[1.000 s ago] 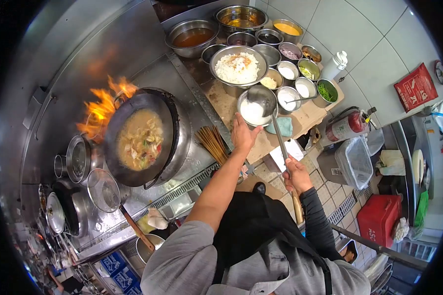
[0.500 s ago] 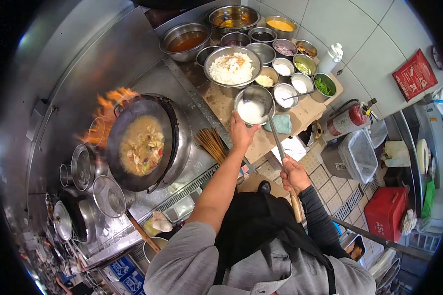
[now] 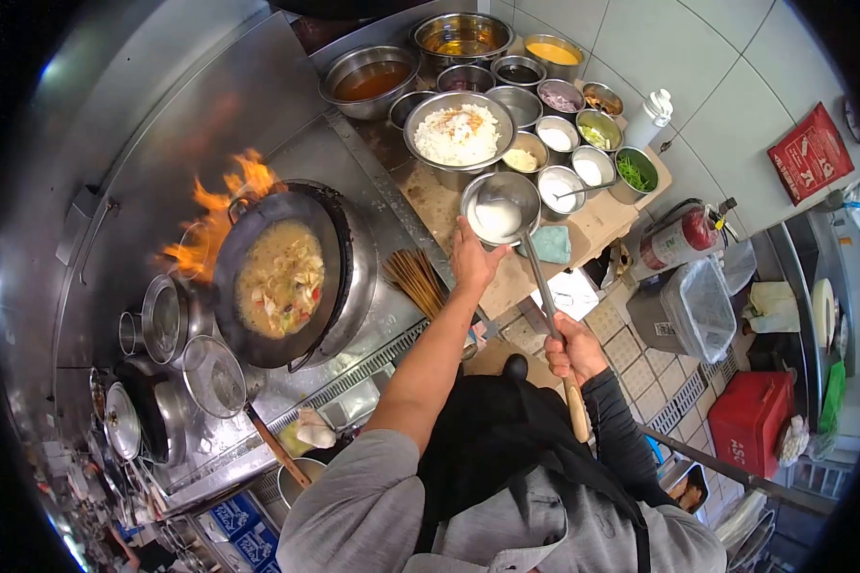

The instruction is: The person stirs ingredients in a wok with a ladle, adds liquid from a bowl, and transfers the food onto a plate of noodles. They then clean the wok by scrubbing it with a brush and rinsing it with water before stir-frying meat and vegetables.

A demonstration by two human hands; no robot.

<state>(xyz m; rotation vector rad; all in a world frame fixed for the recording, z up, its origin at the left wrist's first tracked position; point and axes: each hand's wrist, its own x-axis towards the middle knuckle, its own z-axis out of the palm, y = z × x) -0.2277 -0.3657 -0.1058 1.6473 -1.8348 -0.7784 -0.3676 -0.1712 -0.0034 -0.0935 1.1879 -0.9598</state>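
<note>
My right hand [image 3: 575, 349] is closed around the wooden-ended handle of a long ladle [image 3: 541, 277]. The ladle's head dips into a metal bowl [image 3: 467, 195] of white liquid [image 3: 495, 220]. Fingers and thumb of my left hand [image 3: 474, 262] grip the near side of that bowl, partly hidden behind its rim. Just beyond it stands a larger bowl of white rice [image 3: 457, 134] with brownish seasoning on top. On the stove to the left, a wok [image 3: 227, 286] holds bubbling broth with pieces of food [image 3: 282, 280], and flames [image 3: 210, 224] rise at its far side.
Several metal pots of sauces, powders and chopped greens [image 3: 633, 174] crowd the back counter. A green cloth [image 3: 548, 244] lies right of the white-liquid bowl. A bamboo brush [image 3: 416, 280] and a strainer [image 3: 215, 376] rest near the wok. A fire extinguisher [image 3: 677, 241] stands right.
The ladle's head has shifted and turned within the bowl of white liquid. Flames behind the wok have changed shape. The whole view has moved slightly; both hands keep their grips.
</note>
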